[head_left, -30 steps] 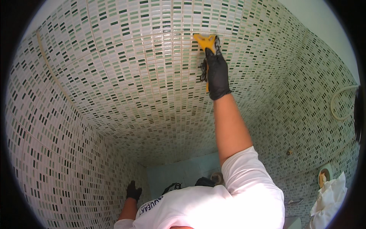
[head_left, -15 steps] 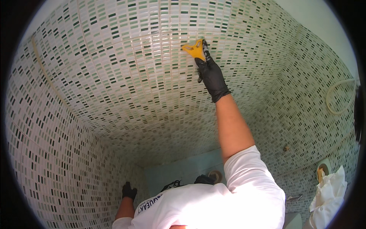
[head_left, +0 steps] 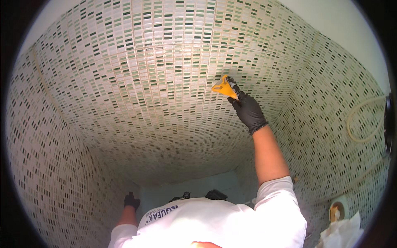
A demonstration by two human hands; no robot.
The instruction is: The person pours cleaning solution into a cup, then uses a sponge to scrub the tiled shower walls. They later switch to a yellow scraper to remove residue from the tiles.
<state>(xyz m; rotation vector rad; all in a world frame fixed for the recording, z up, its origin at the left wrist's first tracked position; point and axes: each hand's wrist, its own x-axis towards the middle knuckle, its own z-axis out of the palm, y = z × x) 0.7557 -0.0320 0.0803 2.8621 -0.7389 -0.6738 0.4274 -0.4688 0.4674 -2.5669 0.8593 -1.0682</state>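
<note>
The black-gloved fingers (head_left: 233, 84) of the right hand (head_left: 248, 110) were closed around the yellow scraper (head_left: 226, 89), one finger stretched along its right edge and the thumb low on its left. Its flared head pointed up and left, over a wall (head_left: 165, 84) of small white, pale green and dark green tiles. Whether its edge touched the tiles could not be told.

The likeliest trouble was a slip: if the tiles were slick, or the scraper tipped onto one corner, it could skid, scratch the glaze or catch in a grout line. The stretched finger, so near the head, could then knock the wall. The bare right forearm reached well out, so the grip might weaken under hard pressure.

Far below and left of the scraper, the left hand (head_left: 132, 201), also gloved, was beside the side wall (head_left: 62, 173), one finger raised; it was too small and dark to tell how open the others were, or whether they held or touched anything. If it gave no support, a skid could upset the person's balance.

Right of the scraper hung a pale looped hose (head_left: 351, 131); far below and right lay crumpled white material (head_left: 342, 232).
</note>
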